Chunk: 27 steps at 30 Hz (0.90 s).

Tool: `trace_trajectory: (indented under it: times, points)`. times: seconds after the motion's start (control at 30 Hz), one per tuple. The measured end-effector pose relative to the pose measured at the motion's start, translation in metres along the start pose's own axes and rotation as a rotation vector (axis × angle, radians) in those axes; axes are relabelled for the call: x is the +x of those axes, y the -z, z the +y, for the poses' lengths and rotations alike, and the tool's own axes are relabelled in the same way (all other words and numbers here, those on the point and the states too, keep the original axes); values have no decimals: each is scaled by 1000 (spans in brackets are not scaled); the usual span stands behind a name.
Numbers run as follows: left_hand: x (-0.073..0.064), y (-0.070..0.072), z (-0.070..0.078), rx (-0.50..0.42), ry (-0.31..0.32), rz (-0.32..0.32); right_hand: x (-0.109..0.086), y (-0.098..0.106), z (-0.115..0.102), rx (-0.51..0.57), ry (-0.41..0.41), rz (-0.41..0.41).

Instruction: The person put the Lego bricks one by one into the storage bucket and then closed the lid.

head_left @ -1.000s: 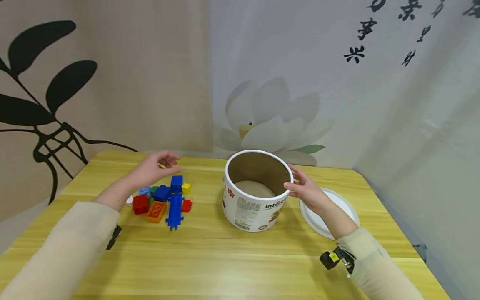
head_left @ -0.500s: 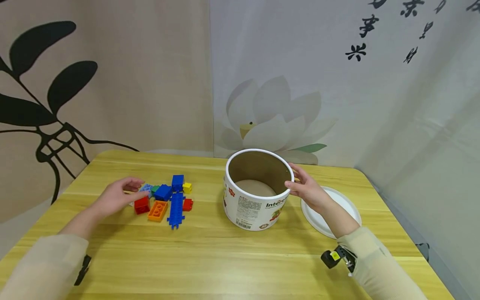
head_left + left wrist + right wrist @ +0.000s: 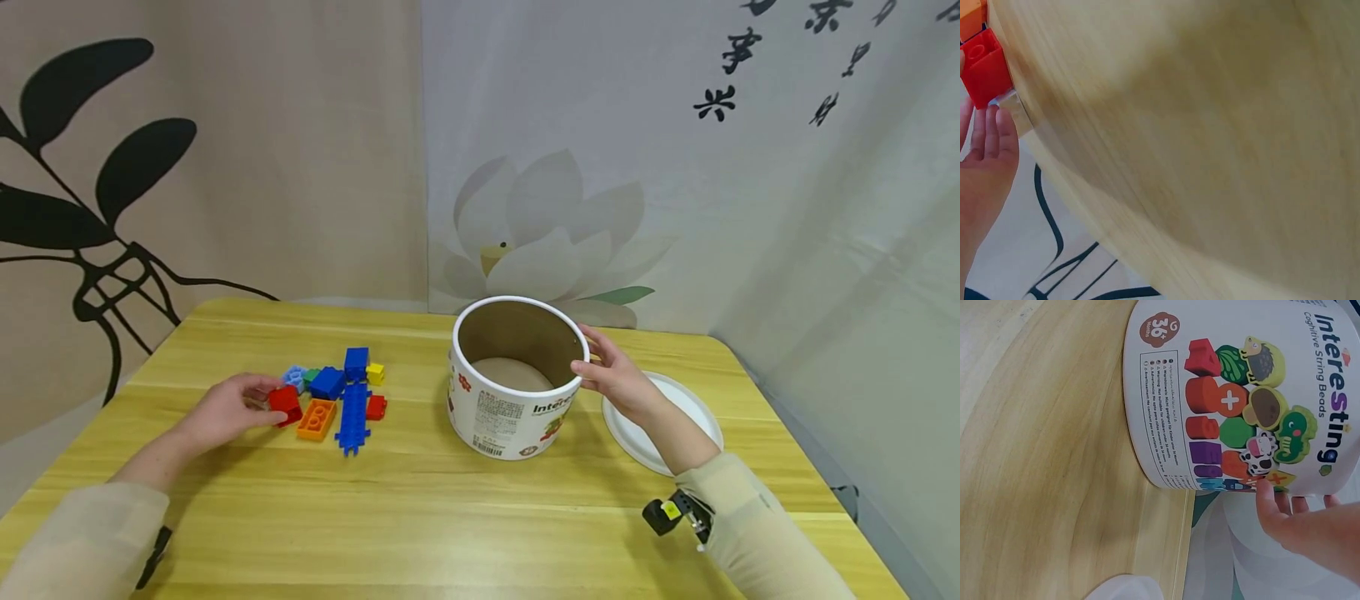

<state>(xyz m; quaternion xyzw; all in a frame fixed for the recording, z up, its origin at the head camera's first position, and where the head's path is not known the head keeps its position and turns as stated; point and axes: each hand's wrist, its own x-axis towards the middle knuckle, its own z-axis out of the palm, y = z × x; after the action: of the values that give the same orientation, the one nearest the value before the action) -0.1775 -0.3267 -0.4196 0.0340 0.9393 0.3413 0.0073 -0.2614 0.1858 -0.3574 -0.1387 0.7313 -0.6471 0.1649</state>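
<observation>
My left hand [image 3: 232, 410] pinches a red building block [image 3: 286, 405] at the left end of a small group of blocks, its thumb on the near side and fingers behind. In the left wrist view the red block [image 3: 987, 69] shows a stud and sits between the thumb and the fingertips. My right hand [image 3: 618, 379] holds the right side of a white round bucket [image 3: 498, 421], thumb close to the rim and fingers curving round the back of the wall. In the right wrist view its printed wall [image 3: 1166, 444] shows pictures of beads. The bucket stands upright, its visible floor bare.
Beside the red block lie an orange block [image 3: 317, 419], a long blue piece [image 3: 352, 421], blue blocks [image 3: 327, 383], a yellow block [image 3: 376, 373], a smaller red block [image 3: 377, 407] and a light blue piece [image 3: 294, 377]. A white lid [image 3: 693, 408] lies right of the bucket. A curtain backs the table.
My left hand has moved left and down from above the blocks to the red block and taken hold of it, tilting it. The right hand and bucket have stayed in place.
</observation>
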Motion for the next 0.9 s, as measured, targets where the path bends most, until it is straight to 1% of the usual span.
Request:
trace_trajectory:
  times: [0.17,0.3,0.43,0.53,0.63,0.9]
  points:
    - [-2,0,2,6,-7,-16,0,0,1,6,-2,1]
    - [-1,2,1,-12,12,-20,1,0,1,6,-3,-1]
    - [0,6,3,-46,30,-19,0,1,1,12,-1,-6]
    - [0,10,6,-63,27,-28,0,2,0,8,0,-9]
    - [1,15,10,-55,26,-31,0,2,0,3,-1,-6]
    - [7,21,22,-76,29,-29,0,0,0,2,4,-2]
